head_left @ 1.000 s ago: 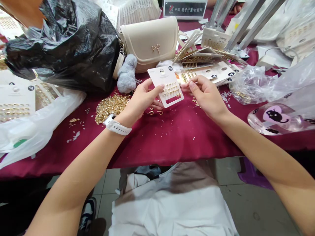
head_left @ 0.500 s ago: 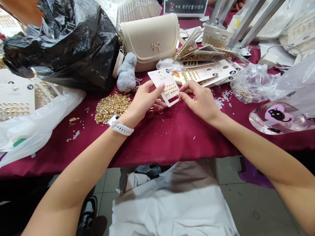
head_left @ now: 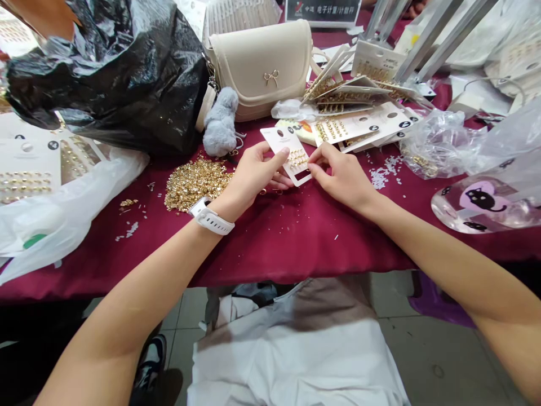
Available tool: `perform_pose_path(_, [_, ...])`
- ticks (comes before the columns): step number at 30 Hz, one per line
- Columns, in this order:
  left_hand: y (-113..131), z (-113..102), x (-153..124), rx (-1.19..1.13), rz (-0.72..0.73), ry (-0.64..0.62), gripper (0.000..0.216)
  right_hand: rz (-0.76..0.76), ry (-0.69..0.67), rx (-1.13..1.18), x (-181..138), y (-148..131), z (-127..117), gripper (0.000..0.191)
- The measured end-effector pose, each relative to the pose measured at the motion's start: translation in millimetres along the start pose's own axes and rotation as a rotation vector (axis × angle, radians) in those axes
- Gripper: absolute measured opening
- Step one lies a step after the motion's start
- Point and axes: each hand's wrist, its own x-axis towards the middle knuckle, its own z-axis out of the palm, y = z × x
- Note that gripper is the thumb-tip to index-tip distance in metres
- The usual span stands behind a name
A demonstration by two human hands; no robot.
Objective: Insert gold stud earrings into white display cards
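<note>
A white earring card (head_left: 279, 141) with rows of small gold earrings is tilted in my left hand (head_left: 257, 172), the thumb on its face and the fingers behind it. My right hand (head_left: 344, 175) is at the card's lower right edge, thumb and forefinger pinched together. Whatever sits between those fingertips is too small or hidden to make out. Beside my left wrist lies a heap of small gold pieces (head_left: 190, 183). A few gold hooks or rings, partly covered by my left hand, lie on the cloth below it.
A cream handbag (head_left: 262, 62) with a grey plush charm (head_left: 220, 124) stands behind my hands, next to a black plastic bag (head_left: 139, 79). Stacked earring cards (head_left: 359, 127) and small white bits (head_left: 384, 172) lie to the right. A clear cat-print bag (head_left: 482, 203) sits at the far right.
The whole scene has shifted slightly in view. Both hands stay at the card, and my right fingertips have closed in a little at its lower right edge.
</note>
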Motion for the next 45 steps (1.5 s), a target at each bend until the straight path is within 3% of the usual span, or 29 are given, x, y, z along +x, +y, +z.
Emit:
perform_pose_path(11, [-2,-3,1,-0.012,0.021,-0.008,0.010,-0.050,-0.178,-0.183,2,4,2,0.008])
perform_pose_path(19, [0,-1,-2,-0.008,0.010,0.012,0.010,-0.018,-0.297,-0.444,6,-10,0,0.026])
perform_pose_path(30, [0,-3,-2,0.011,0.020,0.009,0.006,-0.067,-0.349,-0.597,11,-19,2,0.037])
perform_pose_path(37, [0,-3,-1,-0.003,0.009,-0.011,0.011,0.106,-0.135,-0.243,9,-10,-1,0.015])
perform_pose_path(41, [-1,-3,-1,-0.035,0.026,-0.019,0.014,0.077,-0.033,-0.176,6,-9,-1,0.007])
perform_pose_path(45, [-2,-4,-1,-0.030,0.022,-0.012,0.012,0.078,-0.025,-0.134,4,-5,4,0.005])
